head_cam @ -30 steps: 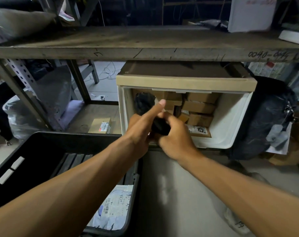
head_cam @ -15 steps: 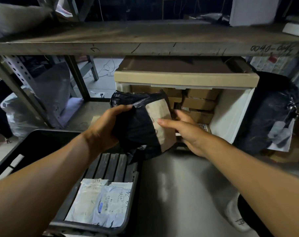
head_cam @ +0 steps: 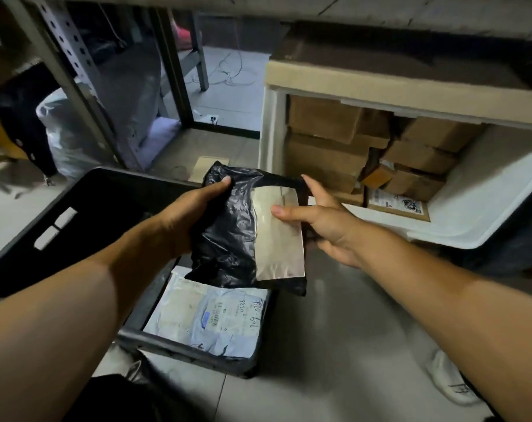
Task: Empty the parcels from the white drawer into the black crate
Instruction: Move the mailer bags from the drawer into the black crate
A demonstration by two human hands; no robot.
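Black parcel (head_cam: 237, 233) up in the air, right over the near right corner of the black crate (head_cam: 85, 214), just in front of the white drawer (head_cam: 483, 208). The left hand (head_cam: 188, 214) grips its left edge, fingers curled round the crinkled plastic, thumb on top near the upper corner. The right hand (head_cam: 328, 220) is spread, its thumb lying straight on the pale label (head_cam: 278, 236) that runs down the parcel's right side, the fingers behind the right edge; whether they press it from behind, I cannot tell. That label is glare-washed, nothing on it readable.

Down in the crate, a pale blue mailer (head_cam: 210, 318) lies flat against the near wall, with a barcode sticker and handwritten digits that look like "9820", plus a scrawl beside them too loose to read. The crate's far half shows bare black floor, and two handle slots cut its left wall.

In the drawer, brown cardboard boxes (head_cam: 328, 138) sit stacked against the back and left, and a flat parcel with a printed label (head_cam: 398, 205) lies at the front; its print is too small to read. The drawer's right part shows white bottom. Grey floor (head_cam: 334, 345) runs between crate and drawer. A white shoe (head_cam: 450, 382) sits at lower right.
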